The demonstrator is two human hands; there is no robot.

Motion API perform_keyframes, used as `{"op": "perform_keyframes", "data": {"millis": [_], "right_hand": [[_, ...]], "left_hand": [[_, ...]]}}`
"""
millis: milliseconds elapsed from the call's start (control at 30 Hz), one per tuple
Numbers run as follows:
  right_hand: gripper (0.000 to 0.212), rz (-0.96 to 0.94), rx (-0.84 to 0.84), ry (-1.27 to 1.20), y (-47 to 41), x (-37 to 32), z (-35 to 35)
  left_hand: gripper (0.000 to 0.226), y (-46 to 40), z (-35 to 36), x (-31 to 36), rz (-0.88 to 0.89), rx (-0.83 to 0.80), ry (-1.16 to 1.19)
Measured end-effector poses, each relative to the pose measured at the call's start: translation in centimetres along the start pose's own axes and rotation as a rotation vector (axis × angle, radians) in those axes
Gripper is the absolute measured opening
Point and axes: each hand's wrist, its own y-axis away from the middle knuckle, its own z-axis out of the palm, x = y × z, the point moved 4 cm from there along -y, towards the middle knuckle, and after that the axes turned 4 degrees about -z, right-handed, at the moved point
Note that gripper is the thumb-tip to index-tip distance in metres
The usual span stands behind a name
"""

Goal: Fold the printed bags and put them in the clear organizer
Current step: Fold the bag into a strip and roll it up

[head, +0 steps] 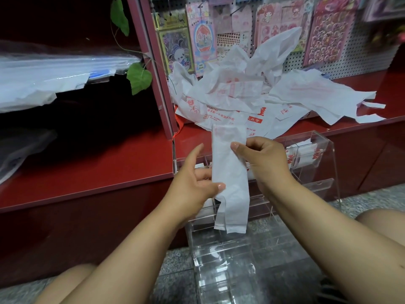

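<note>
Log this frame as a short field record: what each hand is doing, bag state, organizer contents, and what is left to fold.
left hand: pinches the strip's lower part
right hand: pinches the strip's upper right edge
held bag: folded into a long narrow strip, handles hanging down
clear organizer: stands against the red shelf, folded bags in an upper right compartment
unfolded bags: loose pile on the shelf behind

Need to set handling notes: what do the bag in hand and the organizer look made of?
Bag: thin white plastic film, it seems; it creases, hangs limp and shows faint red print through.
Organizer: rigid clear plastic, likely acrylic; glossy, see-through walls with sharp edges.
</note>
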Motion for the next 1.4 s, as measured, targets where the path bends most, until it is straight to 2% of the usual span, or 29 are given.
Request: {"op": "perform_keyframes", "data": {"millis": [100, 133, 167, 233, 267, 333, 400, 567, 667, 767, 800, 933, 1067, 1167, 1300, 1400], "right_hand": [[0.013, -0.004, -0.045, 0.001, -0.1, 0.0, 0.3], [0.014, 0.012, -0.068, -0.002, -0.1, 0.1, 0.4], [0.025, 0.042, -0.099, 0.004, -0.3, 0.3, 0.5], [0.041, 0.123, -0.229, 0.097, -0.4, 0.7, 0.5], [0.042, 0.168, -0.332, 0.175, -0.3, 1.0, 0.5], [0.034, 0.275, -0.574, 0.284, 0.6, 1.8, 0.6], [0.025, 0.343, -0.710, 0.313, 1.5, 2.8, 1.0], [0.009, 0.438, -0.665, 0.113, 2.3, 5.0, 2.0], [0.021, 0.566, -0.624, -0.164, 2.2, 5.2, 1.9], [0.049, 0.613, -0.571, -0.447, 1.8, 4.7, 2.0], [0.046, 0.611, -0.545, -0.484, 1.7, 4.5, 2.0], [0.019, 0.496, -0.498, -0.289, 1.7, 3.7, 1.8], [0.014, 0.390, -0.417, -0.138, 1.6, 3.7, 1.6], [0.031, 0.294, -0.338, -0.142, 1.4, 3.4, 1.5], [0.064, 0.093, -0.319, 0.068, 0.9, 2.4, 1.1], [0.075, -0.009, -0.328, 0.169, 1.1, 1.9, 1.2]], "left_hand": [[0.033, 0.1, 0.2, 0.0, -0.028, 0.057, -0.029], [0.022, 0.1, 0.0, -0.1, -0.041, 0.107, -0.005], [0.013, 0.0, -0.3, -0.2, -0.053, 0.166, 0.038], [0.007, -0.3, -1.2, -0.1, -0.060, 0.281, 0.111], [0.006, -0.4, -1.7, 0.0, -0.051, 0.329, 0.134], [0.004, -0.4, -2.5, 0.3, -0.024, 0.393, 0.169], [0.007, -0.3, -2.7, 0.7, -0.005, 0.402, 0.200], [0.008, -0.3, -2.3, 0.7, -0.020, 0.348, 0.247], [0.006, -0.4, -2.1, 0.4, -0.072, 0.301, 0.262], [0.008, -0.3, -2.0, 0.0, -0.109, 0.221, 0.199], [0.009, -0.2, -2.0, -0.1, -0.118, 0.197, 0.157], [0.012, -0.1, -1.6, -0.5, -0.124, 0.142, 0.027], [0.013, -0.3, -1.4, -0.7, -0.120, 0.164, -0.034], [0.020, -0.4, -1.4, -0.8, -0.123, 0.191, -0.068], [0.050, -0.6, -2.2, -0.8, -0.181, 0.310, -0.187], [0.037, -0.6, -2.3, -0.9, -0.323, 0.201, -0.077]]}}
